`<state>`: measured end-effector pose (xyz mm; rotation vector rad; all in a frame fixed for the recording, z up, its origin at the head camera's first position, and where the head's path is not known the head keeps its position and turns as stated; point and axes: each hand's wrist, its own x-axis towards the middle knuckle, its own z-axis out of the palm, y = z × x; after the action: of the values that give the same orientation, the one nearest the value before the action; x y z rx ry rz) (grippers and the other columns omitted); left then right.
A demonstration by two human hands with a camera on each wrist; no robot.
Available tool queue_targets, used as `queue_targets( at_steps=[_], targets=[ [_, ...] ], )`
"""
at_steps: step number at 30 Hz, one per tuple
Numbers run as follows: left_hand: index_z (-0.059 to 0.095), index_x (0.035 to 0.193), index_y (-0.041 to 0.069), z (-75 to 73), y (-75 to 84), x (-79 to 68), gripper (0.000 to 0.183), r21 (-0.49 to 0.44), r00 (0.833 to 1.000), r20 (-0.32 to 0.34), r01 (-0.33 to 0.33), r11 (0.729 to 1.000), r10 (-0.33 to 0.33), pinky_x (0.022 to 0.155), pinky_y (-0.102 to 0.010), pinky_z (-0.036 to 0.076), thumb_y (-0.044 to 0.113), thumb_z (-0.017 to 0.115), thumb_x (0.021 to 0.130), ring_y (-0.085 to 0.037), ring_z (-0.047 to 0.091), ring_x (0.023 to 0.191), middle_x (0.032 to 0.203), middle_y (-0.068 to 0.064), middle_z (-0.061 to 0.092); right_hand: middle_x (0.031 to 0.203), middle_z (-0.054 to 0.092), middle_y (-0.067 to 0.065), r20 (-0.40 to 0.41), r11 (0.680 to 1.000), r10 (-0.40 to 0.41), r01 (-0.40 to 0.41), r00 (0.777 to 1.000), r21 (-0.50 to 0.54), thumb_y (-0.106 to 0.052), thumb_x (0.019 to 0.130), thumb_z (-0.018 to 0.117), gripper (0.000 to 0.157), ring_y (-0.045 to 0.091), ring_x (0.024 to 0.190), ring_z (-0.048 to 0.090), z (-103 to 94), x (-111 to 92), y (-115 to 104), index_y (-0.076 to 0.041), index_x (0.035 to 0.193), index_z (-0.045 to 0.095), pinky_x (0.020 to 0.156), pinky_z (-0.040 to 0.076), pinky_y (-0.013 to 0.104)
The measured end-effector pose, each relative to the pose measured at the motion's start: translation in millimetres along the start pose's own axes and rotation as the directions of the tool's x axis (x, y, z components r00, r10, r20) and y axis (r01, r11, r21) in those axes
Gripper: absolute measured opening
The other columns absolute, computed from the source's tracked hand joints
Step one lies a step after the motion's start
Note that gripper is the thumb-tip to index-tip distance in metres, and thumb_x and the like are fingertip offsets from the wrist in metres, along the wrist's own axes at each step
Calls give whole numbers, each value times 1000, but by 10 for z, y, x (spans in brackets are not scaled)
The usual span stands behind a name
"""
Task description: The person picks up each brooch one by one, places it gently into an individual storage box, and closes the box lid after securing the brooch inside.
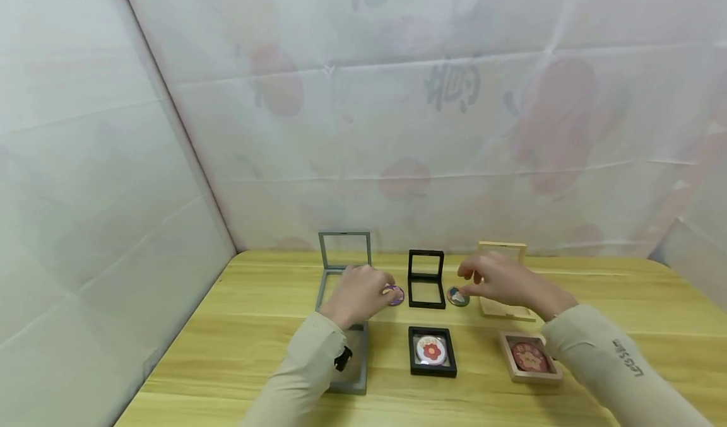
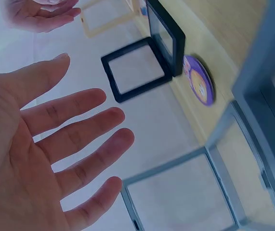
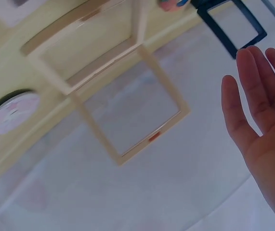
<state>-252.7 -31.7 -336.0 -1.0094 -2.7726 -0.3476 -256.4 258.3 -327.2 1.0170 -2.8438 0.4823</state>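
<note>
My left hand (image 1: 360, 296) hovers over an open grey display frame (image 1: 347, 267), close to a round purple badge (image 1: 396, 296). In the left wrist view its fingers are spread and hold nothing. My right hand (image 1: 505, 282) is in front of an open cream display frame (image 1: 502, 245), fingertips near a round blue-green badge (image 1: 456, 297). The right wrist view shows that hand with straight fingers and nothing in it. Between the two badges stands an open black display frame (image 1: 426, 278), its lid upright. The cream frame is partly hidden behind the right hand.
Nearer to me lie a closed black frame (image 1: 433, 371) holding a flower badge (image 1: 430, 349), a pink frame (image 1: 536, 378) with a red badge, and another grey frame (image 1: 353, 388) under the left forearm. A pale round badge (image 3: 13, 114) lies beyond the cream frame. White cloth (image 1: 363, 137) hangs behind.
</note>
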Motion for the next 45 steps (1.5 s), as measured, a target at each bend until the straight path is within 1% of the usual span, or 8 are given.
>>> queue_targets(
  at_steps=[6,14,21,28,30,34,36,45],
  targets=[
    [78,109,6,5,-134,-68,29,31,999,5,46,998,-46,81,-39,57,31,71,97,-17,72,81,91,-3,77,97,70,6,39,1000,3,-2,999,-16,-22,91,77,22,16,80,64,80,178,-101,-4,103,72,71,55,36],
    [78,105,4,-61,-276,-142,24,22,999,-5,41,999,-41,73,-38,58,26,71,97,-18,71,74,93,-7,76,96,71,4,56,999,-38,38,998,-14,-17,91,78,15,8,76,62,152,377,-200,-5,100,73,71,56,33],
    [78,107,4,-95,-387,-219,23,9,997,-3,78,997,-78,72,-40,59,23,72,97,-22,73,77,101,-11,76,81,64,-5,53,995,-102,102,993,0,-15,91,77,9,3,68,54,205,497,-267,-10,89,70,63,50,28],
    [78,104,4,-105,-461,-262,21,16,994,-18,108,994,-108,73,-43,59,23,72,96,-25,73,81,100,-11,76,85,66,0,64,997,-82,82,995,1,-12,91,76,8,7,72,57,262,579,-315,-6,94,72,68,54,32],
    [78,103,4,-109,-486,-275,21,18,993,-18,117,993,-117,73,-43,59,23,72,96,-25,73,81,99,-11,76,79,59,-3,77,997,-73,72,994,17,-10,92,76,9,5,67,50,285,604,-327,-7,88,69,63,48,29],
    [79,103,5,-115,-534,-304,21,21,991,-8,135,991,-135,73,-43,58,23,72,96,-25,73,81,100,-11,76,68,33,-7,96,996,-78,74,992,51,-8,92,74,34,5,59,29,339,636,-343,-13,72,47,56,28,26],
    [78,104,4,-118,-551,-311,22,21,989,-4,148,989,-148,74,-43,58,23,72,96,-25,73,82,101,-11,76,67,26,-6,98,995,-91,86,991,56,-8,93,74,42,6,58,24,356,648,-345,-14,70,39,57,24,27],
    [78,105,3,-148,-619,-280,22,6,984,5,176,984,-177,74,-43,59,23,72,96,-25,73,82,100,-11,76,81,57,-2,111,997,-69,73,991,-25,-10,92,75,10,10,71,47,378,688,-358,-7,88,66,65,45,32]
  ],
)
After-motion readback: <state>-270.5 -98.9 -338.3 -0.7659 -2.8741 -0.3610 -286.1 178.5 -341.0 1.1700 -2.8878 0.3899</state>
